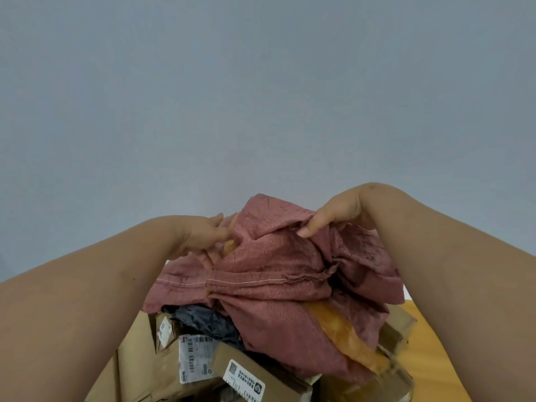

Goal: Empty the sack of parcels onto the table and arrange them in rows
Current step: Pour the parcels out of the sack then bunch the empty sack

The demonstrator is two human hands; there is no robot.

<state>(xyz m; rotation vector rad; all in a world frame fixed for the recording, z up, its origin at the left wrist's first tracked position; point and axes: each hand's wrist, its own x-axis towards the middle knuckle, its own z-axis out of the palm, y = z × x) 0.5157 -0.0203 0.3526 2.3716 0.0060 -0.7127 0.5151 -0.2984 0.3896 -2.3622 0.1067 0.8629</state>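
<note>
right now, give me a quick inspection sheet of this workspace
surface: wooden table, only a strip shows at right
job's things: pink sack held up, mouth down over a heap of parcels; a dark bag and cardboard boxes with labels lie below it
clutter: nothing seen
grips: left hand and right hand each pinch the sack's cloth
cables: nothing seen
surroundings: plain grey wall

One head-worn camera looks forward and down, close over both forearms. A plain grey wall (261, 82) fills its upper half.
</note>
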